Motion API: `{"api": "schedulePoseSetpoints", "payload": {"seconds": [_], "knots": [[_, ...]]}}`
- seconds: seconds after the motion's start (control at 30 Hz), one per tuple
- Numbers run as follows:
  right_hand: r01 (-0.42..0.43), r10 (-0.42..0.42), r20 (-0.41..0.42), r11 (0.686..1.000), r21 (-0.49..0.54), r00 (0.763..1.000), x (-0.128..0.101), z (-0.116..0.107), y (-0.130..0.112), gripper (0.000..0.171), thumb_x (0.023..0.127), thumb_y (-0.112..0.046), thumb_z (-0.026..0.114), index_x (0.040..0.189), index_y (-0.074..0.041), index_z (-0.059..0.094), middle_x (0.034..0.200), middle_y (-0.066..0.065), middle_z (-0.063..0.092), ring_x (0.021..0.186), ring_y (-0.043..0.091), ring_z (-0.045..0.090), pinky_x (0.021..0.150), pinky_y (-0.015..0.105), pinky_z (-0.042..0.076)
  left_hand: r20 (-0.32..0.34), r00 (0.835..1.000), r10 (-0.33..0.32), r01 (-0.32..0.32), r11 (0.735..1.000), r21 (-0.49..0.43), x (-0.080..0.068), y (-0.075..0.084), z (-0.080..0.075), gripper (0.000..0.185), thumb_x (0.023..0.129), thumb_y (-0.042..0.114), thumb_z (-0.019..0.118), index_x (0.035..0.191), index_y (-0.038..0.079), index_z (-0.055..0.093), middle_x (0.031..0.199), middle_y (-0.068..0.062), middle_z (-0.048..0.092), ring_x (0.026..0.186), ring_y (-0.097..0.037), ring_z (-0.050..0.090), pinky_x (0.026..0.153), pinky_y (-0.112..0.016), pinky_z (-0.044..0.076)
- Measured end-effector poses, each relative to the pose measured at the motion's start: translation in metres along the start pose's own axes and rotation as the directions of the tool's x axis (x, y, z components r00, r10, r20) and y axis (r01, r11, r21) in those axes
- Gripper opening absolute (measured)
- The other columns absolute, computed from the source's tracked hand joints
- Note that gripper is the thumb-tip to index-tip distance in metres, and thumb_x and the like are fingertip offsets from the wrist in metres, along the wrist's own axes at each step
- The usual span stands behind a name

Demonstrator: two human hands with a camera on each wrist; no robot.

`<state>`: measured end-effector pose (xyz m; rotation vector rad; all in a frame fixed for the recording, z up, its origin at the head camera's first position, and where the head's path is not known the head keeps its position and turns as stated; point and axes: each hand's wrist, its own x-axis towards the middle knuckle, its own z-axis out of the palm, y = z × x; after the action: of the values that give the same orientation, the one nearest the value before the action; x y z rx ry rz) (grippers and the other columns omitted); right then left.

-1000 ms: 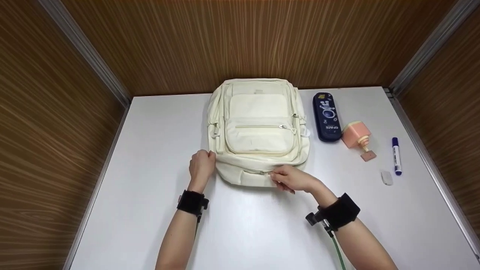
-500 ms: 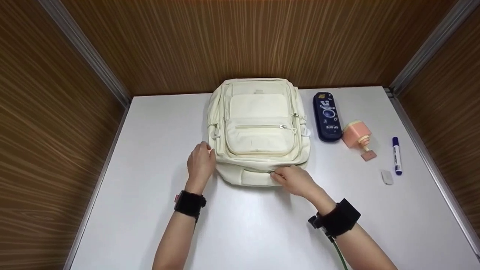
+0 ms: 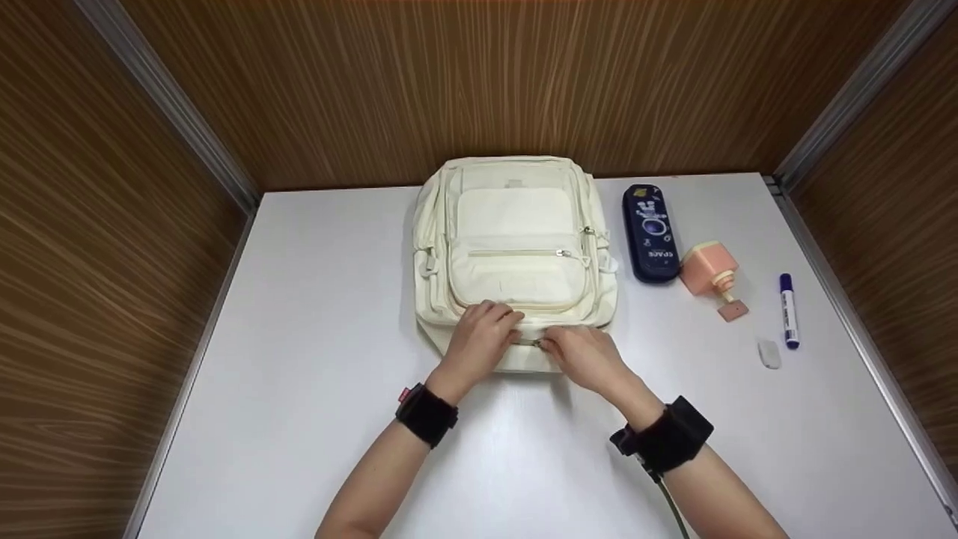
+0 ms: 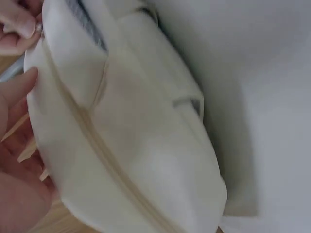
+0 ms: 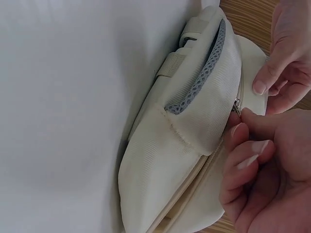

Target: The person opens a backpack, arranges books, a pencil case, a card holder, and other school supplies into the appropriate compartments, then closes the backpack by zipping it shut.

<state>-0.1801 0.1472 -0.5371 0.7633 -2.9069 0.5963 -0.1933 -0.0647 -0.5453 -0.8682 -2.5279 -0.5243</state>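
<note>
A cream backpack point(image 3: 516, 213) lies on the white table, front pockets up, its near end toward me. My right hand point(image 3: 587, 358) pinches a small metal zipper pull point(image 5: 236, 108) between thumb and curled finger at that near end. Beside it, my left hand point(image 3: 479, 337) holds the bag's near edge, thumb on the fabric and fingers over the top. In the right wrist view the zipper track point(image 5: 206, 162) gapes on the stretch below the pull. From the left wrist, the track point(image 4: 104, 153) on the other stretch runs as one closed line.
Right of the backpack lie a dark blue pencil case point(image 3: 651, 236), a pink box-shaped object with a stepped nozzle point(image 3: 709, 269), a white eraser point(image 3: 769, 353) and a blue-capped marker point(image 3: 789, 311). Wood-grain panels point(image 3: 494, 82) wall the table at the back and sides.
My left hand has moved right from the bag's left corner to its near edge, close to the right hand. The right hand stays at the zipper pull, having shifted only slightly.
</note>
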Motion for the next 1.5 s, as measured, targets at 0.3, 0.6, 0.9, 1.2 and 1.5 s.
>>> {"api": "schedulePoseSetpoints", "payload": {"seconds": [0.3,0.6,0.9,1.2,1.5], "knots": [[0.025,-0.023,-0.034,0.998,0.049,0.999,-0.005,-0.005,0.008,0.018,0.089,-0.015,0.071,0.073,-0.016,0.063,0.066,-0.005,0.056,0.060,0.019,0.055,0.053,0.043,0.046,-0.154,0.988,0.011,0.002,0.996,0.084,0.001,-0.003,0.003,0.007,0.078,0.012,0.080,0.084,0.014,0.077,0.076,0.003,0.063,0.069,-0.017,0.059,0.060,-0.030,0.048],[-0.016,0.020,-0.035,0.994,0.109,0.999,-0.014,-0.016,0.035,0.026,0.084,-0.009,0.067,0.063,-0.019,0.056,0.058,-0.010,0.047,0.053,0.010,0.042,0.049,0.032,0.038,-0.154,0.988,0.008,0.003,0.998,0.069,0.000,-0.005,0.001,0.007,0.077,0.012,0.081,0.082,0.014,0.077,0.075,0.001,0.064,0.067,-0.018,0.060,0.059,-0.030,0.049],[-0.059,0.065,-0.097,0.996,0.060,0.993,-0.020,-0.023,0.070,0.032,0.078,-0.003,0.066,0.055,-0.018,0.050,0.052,-0.010,0.042,0.050,0.012,0.037,0.047,0.032,0.033,-0.103,0.995,0.005,0.001,0.999,0.053,-0.006,-0.004,0.003,0.007,0.079,0.015,0.082,0.084,0.014,0.078,0.075,0.002,0.061,0.070,-0.017,0.060,0.063,-0.030,0.050],[-0.147,0.147,-0.006,0.989,0.009,0.989,-0.022,-0.019,0.079,0.031,0.084,-0.009,0.065,0.058,-0.016,0.050,0.055,-0.004,0.048,0.051,0.015,0.043,0.047,0.035,0.037,0.075,0.997,-0.026,0.025,0.999,0.021,-0.006,0.004,0.010,0.008,0.083,0.014,0.078,0.090,0.012,0.073,0.098,0.000,0.062,0.099,-0.020,0.059,0.088,-0.036,0.045],[-0.225,0.224,0.042,0.974,0.023,0.974,-0.019,-0.012,0.075,0.027,0.082,-0.012,0.066,0.059,-0.016,0.053,0.056,-0.004,0.050,0.053,0.019,0.045,0.050,0.038,0.038,0.125,0.991,0.047,-0.059,0.994,0.091,0.006,0.022,0.024,0.025,0.088,0.030,0.074,0.110,0.019,0.071,0.125,-0.004,0.061,0.120,-0.026,0.055,0.100,-0.045,0.040]]}}
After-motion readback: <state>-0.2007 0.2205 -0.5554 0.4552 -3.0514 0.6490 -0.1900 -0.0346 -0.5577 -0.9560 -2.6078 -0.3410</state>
